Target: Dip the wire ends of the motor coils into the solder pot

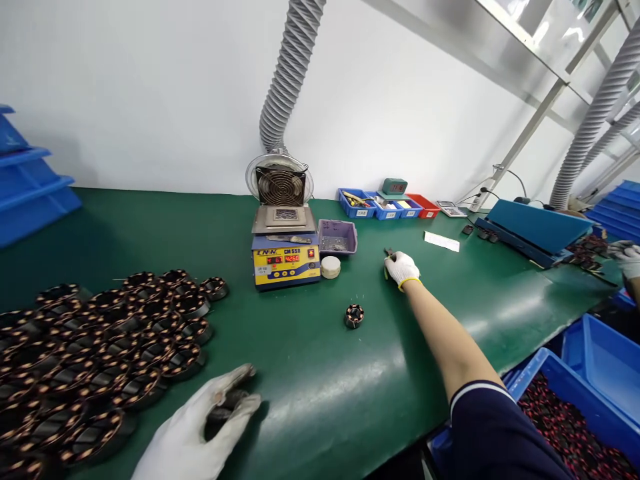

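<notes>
While my left hand (195, 420) curls its thumb and fingers around a dark part (220, 415), probably a stator, on the near-left side of the solder pot (287, 267), my right hand (401, 268) closes on the pliers (389, 253) to the pot's right. One lone stator (354, 316) sits on the desk (300, 360) to the pot's near right, with the gathered stators (145, 333) to its near left. I judge this to be a tool-and-part pickup step; the next move calls for a firm grasp on the plier handles, a steady left-hand hold and a path around the pot.
</notes>
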Demonstrator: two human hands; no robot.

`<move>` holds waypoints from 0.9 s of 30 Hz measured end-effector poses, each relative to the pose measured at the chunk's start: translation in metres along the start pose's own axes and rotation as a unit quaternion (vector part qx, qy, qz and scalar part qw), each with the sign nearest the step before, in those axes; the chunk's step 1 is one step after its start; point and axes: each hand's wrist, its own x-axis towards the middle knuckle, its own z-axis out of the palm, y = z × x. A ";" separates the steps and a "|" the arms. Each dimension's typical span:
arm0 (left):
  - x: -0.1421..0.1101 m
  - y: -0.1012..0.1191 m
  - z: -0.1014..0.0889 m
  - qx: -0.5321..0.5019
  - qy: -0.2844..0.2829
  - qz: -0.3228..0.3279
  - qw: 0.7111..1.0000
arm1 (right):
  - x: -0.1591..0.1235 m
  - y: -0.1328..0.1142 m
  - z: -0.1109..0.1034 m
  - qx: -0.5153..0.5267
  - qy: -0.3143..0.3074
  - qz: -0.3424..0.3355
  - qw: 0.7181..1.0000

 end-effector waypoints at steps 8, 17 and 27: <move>0.003 0.003 -0.001 -0.031 -0.039 0.022 0.999 | -0.112 0.000 0.022 0.239 -0.065 -0.321 0.914; -0.002 0.004 0.002 0.054 0.120 0.148 0.980 | -0.096 -0.031 0.038 0.183 0.013 -0.211 0.960; 0.034 -0.014 -0.019 0.320 0.204 0.095 0.920 | -0.107 -0.042 0.028 0.185 0.163 -0.327 0.912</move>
